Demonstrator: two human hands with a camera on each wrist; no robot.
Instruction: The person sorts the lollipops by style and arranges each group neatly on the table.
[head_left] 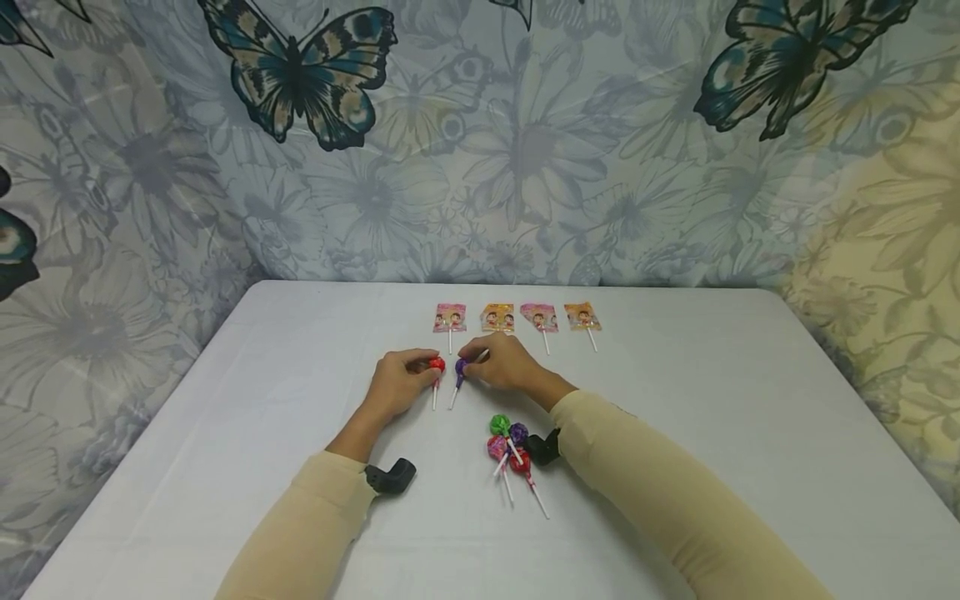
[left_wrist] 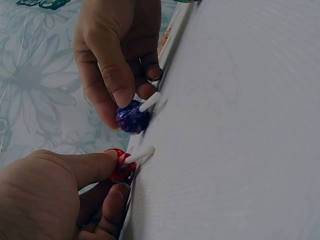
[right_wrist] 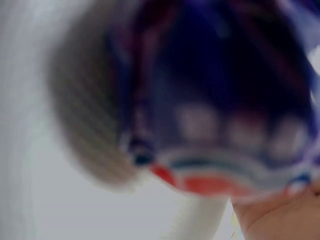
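Observation:
My left hand (head_left: 393, 385) pinches a red-wrapped lollipop (head_left: 437, 364) by its head between thumb and fingers. Just right of it, my right hand (head_left: 504, 362) holds a purple-wrapped lollipop (head_left: 461, 367) the same way. Both white sticks point toward me, and a small gap separates the two heads. In the left wrist view the purple lollipop (left_wrist: 132, 119) shows above the red lollipop (left_wrist: 120, 170), with thumbs on the wrappers. A blurred purple wrapper (right_wrist: 215, 90) fills much of the right wrist view, close to the lens.
Beneath my right forearm lies a pile of lollipops: green (head_left: 500, 425), purple (head_left: 517, 432), pink (head_left: 497, 447) and red (head_left: 521, 460). Toward the back of the white table (head_left: 330, 325), flat-packed pink (head_left: 450, 317) and orange (head_left: 582, 316) lollipops form a row. Behind hangs butterfly-patterned cloth (head_left: 517, 167).

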